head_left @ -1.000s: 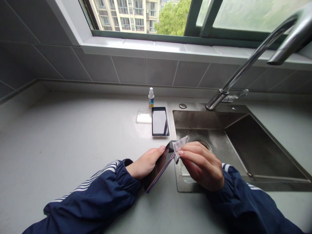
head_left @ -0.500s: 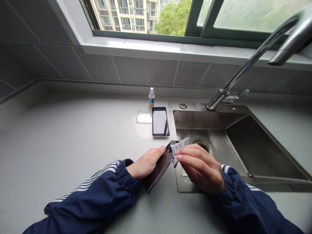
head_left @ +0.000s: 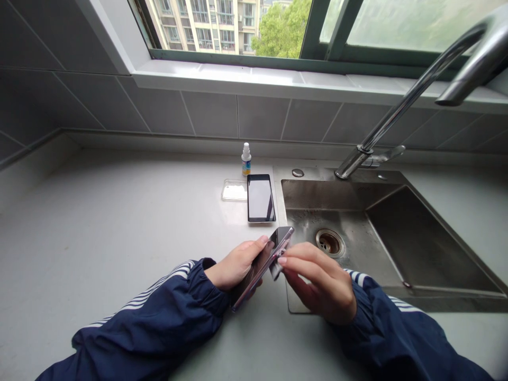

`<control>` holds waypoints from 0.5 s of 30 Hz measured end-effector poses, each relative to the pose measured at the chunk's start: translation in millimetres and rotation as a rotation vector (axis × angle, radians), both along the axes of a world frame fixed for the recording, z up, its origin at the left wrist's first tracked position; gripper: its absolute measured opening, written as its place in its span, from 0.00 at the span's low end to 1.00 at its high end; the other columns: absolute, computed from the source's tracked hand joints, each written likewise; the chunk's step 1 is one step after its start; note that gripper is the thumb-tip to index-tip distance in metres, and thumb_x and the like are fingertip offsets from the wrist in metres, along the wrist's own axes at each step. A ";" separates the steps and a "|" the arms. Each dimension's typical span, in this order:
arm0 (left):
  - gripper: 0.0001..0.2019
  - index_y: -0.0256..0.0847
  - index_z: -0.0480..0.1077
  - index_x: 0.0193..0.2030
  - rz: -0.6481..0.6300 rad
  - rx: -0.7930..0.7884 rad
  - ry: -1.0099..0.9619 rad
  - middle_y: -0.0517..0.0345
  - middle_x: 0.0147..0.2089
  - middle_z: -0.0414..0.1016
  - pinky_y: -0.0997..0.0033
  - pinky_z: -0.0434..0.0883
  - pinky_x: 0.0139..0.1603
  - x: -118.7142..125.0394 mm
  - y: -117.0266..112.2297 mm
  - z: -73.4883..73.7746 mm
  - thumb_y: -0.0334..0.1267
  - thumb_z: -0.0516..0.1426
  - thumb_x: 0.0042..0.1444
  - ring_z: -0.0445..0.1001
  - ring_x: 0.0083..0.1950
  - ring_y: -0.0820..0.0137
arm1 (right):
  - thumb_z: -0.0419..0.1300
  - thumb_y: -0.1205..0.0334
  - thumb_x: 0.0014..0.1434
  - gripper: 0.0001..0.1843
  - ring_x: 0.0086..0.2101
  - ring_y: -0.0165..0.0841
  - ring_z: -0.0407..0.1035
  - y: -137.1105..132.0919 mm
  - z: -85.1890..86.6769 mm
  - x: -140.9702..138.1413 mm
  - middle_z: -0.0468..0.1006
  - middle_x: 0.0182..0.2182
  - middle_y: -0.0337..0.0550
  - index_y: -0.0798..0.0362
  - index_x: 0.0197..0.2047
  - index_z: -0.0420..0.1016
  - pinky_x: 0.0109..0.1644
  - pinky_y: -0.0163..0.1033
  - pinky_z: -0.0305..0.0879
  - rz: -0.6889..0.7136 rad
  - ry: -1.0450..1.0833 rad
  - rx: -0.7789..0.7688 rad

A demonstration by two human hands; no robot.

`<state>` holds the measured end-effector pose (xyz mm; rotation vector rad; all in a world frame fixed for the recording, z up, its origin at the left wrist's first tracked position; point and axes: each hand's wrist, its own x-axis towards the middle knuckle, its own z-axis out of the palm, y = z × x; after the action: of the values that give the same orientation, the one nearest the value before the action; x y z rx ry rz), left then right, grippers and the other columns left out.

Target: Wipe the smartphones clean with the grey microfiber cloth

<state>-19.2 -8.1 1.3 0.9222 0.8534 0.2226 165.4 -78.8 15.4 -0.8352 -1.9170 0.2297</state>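
Note:
My left hand (head_left: 240, 264) is closed around a dark smartphone (head_left: 251, 280), thumb over its screen side, the phone tilted with its long edge toward the right. My right hand (head_left: 321, 280) pinches a small pale cloth (head_left: 277, 269) against that edge, near the upper half of the phone. Part of the cloth is hidden by the fingers and the phone. Beyond the hands, a second phone (head_left: 261, 198) with a black-and-white face lies flat on the counter. A clear phone case (head_left: 234, 190) lies at its left, and a small white spray bottle (head_left: 246, 160) stands behind them.
A steel sink (head_left: 397, 301) with a drain (head_left: 330, 242) is set into the grey-white counter (head_left: 119, 211) on the right. Over it arches a chrome faucet (head_left: 413, 100). A tiled wall and a window (head_left: 238, 26) are at the back.
My right hand has moved slightly left and down with the cloth, from the phone's top corner to its long edge. The phone has tilted more onto its side in my left hand.

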 end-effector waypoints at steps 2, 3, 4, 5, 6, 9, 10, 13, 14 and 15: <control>0.27 0.42 0.62 0.30 0.015 -0.037 0.004 0.67 0.15 0.61 0.75 0.57 0.14 0.5 0.0 0.6 0.66 0.47 0.62 0.55 0.12 0.76 | 0.61 0.82 0.58 0.25 0.43 0.36 0.76 2.0 0.3 -0.2 0.80 0.43 0.49 0.53 0.56 0.74 0.45 0.42 0.77 -0.099 0.058 -0.018; 0.27 0.42 0.62 0.30 0.019 -0.051 0.004 0.68 0.15 0.60 0.76 0.57 0.14 0.8 0.1 1.2 0.66 0.47 0.62 0.54 0.12 0.77 | 0.61 0.81 0.58 0.24 0.42 0.36 0.76 3.2 0.4 0.4 0.80 0.42 0.49 0.52 0.55 0.75 0.45 0.42 0.77 -0.140 0.092 -0.028; 0.27 0.42 0.61 0.30 0.023 -0.063 0.003 0.69 0.15 0.60 0.76 0.57 0.14 1.1 0.3 1.8 0.66 0.48 0.61 0.54 0.12 0.78 | 0.62 0.81 0.58 0.22 0.42 0.36 0.77 4.5 0.3 1.2 0.80 0.42 0.48 0.52 0.53 0.75 0.45 0.42 0.77 -0.166 0.128 -0.042; 0.27 0.42 0.60 0.30 0.027 -0.073 0.001 0.69 0.15 0.59 0.76 0.57 0.14 1.5 0.5 2.2 0.66 0.48 0.61 0.53 0.12 0.78 | 0.63 0.80 0.57 0.21 0.42 0.37 0.77 5.5 0.2 2.3 0.80 0.41 0.48 0.52 0.51 0.76 0.45 0.43 0.77 -0.178 0.166 -0.060; 0.27 0.43 0.60 0.30 0.031 -0.081 0.001 0.69 0.15 0.59 0.77 0.57 0.14 1.8 0.7 2.3 0.66 0.48 0.61 0.53 0.12 0.78 | 0.63 0.80 0.57 0.20 0.42 0.37 0.77 6.2 0.2 3.4 0.80 0.41 0.48 0.52 0.50 0.77 0.45 0.44 0.77 -0.180 0.200 -0.077; 0.26 0.43 0.61 0.31 0.042 -0.072 0.007 0.70 0.15 0.58 0.76 0.57 0.14 2.7 0.9 1.0 0.67 0.48 0.60 0.53 0.12 0.78 | 0.65 0.81 0.55 0.19 0.40 0.37 0.77 6.1 1.9 5.1 0.81 0.40 0.47 0.52 0.47 0.78 0.43 0.44 0.78 -0.174 0.251 -0.068; 0.26 0.43 0.61 0.30 0.045 -0.061 0.009 0.70 0.15 0.58 0.76 0.57 0.14 2.9 0.9 0.5 0.67 0.48 0.60 0.53 0.12 0.78 | 0.65 0.81 0.55 0.19 0.39 0.37 0.78 5.4 3.2 4.7 0.81 0.39 0.47 0.52 0.47 0.79 0.43 0.43 0.78 -0.181 0.256 -0.045; 0.28 0.42 0.63 0.28 0.048 -0.002 -0.006 0.68 0.15 0.58 0.74 0.58 0.18 3.1 0.1 0.7 0.67 0.49 0.60 0.55 0.14 0.77 | 0.65 0.82 0.54 0.21 0.38 0.36 0.78 2.1 7.5 1.1 0.81 0.39 0.45 0.50 0.47 0.80 0.42 0.42 0.78 -0.202 0.226 0.014; 0.28 0.41 0.64 0.28 0.048 0.026 -0.014 0.67 0.16 0.59 0.73 0.58 0.20 3.1 -0.3 1.5 0.67 0.50 0.59 0.57 0.16 0.76 | 0.65 0.82 0.54 0.21 0.38 0.35 0.78 1.0 8.3 -0.7 0.81 0.39 0.45 0.51 0.47 0.80 0.41 0.41 0.78 -0.200 0.206 0.021; 0.28 0.41 0.66 0.28 0.047 0.057 -0.023 0.66 0.16 0.61 0.72 0.60 0.22 3.0 -0.6 2.5 0.66 0.51 0.59 0.59 0.18 0.75 | 0.65 0.82 0.55 0.21 0.38 0.35 0.77 0.1 8.5 -2.4 0.81 0.39 0.46 0.51 0.47 0.80 0.41 0.40 0.77 -0.195 0.186 0.021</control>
<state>-16.1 -8.7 3.8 0.9520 0.8513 0.2989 163.0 -78.7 23.9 -0.9468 -1.6508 0.1620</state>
